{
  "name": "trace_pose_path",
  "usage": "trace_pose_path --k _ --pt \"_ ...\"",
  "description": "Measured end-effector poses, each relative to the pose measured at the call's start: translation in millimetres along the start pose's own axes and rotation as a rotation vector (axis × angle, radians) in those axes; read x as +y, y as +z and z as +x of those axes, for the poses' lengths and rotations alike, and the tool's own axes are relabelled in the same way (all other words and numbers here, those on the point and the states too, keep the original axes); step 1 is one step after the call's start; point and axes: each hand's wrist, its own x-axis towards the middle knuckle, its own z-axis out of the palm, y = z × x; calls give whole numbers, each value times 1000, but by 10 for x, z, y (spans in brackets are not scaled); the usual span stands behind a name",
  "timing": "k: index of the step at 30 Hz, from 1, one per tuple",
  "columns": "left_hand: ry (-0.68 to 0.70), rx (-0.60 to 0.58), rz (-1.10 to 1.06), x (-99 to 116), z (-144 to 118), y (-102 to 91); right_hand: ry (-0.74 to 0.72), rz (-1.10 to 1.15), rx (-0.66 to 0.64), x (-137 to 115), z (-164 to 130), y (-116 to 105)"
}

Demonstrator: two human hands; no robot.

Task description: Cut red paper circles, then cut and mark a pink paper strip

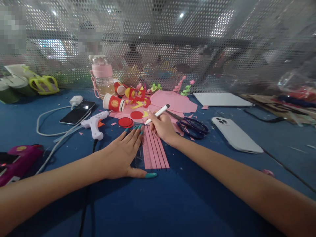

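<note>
My left hand (123, 153) lies flat with fingers stretched forward, pressing on a see-through ruler (139, 154). The ruler runs along the left edge of a pink paper strip (158, 153) marked with several long dark lines. In my right hand (163, 126) is a white marker (158, 113), pinched and slanted, its dark end up to the right. Its tip is down by the far end of the ruler, close to my left fingertips. Blue-handled scissors (194, 126) lie just right of my right hand. Red paper circles (125, 122) sit beyond my left hand.
A white glue gun (95, 123), a black phone (77, 112) with a charging cable and a purple tool (22, 161) are on the left. Behind are a bottle (102, 77), a red paper cup (114, 102) and pink paper (172, 100). A white phone (235, 135) lies right.
</note>
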Motion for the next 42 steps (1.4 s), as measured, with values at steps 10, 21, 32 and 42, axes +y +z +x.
trace_pose_path --k 10,21,32,42 --pt "-2 2 -10 9 -2 -14 -106 -118 -20 -9 -22 -10" --pt "-9 -27 -20 14 6 -19 -112 -204 -82 -151 -203 -36" --pt "-16 -7 -68 6 -15 -4 -54 -137 -247 -274 -856 -207" --pt "-13 -10 -51 22 -23 -42 -32 -148 -359 -398 -1111 -285"
